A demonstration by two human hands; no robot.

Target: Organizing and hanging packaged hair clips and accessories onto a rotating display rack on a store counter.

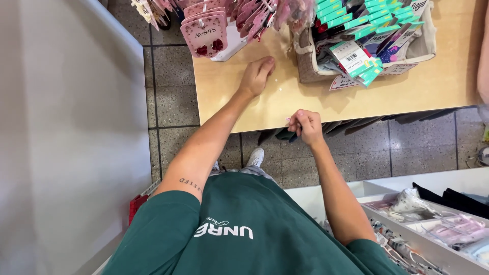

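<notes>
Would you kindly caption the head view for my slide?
Left hand rests on a wooden table near pink cards; right hand pinches something small at its edge.

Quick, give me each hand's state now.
Left hand: loosely curled, resting on the light wooden table, holding nothing.
Right hand: closed; contents cannot be told.

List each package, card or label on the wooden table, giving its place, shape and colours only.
Pink backing cards: table's far left, hanging in rows, one bearing two red pieces.
Teal-topped packets: upright in the beige fabric basket.
White barcode label: on a slanting front packet.
Pale tags: flat before the basket.
</notes>
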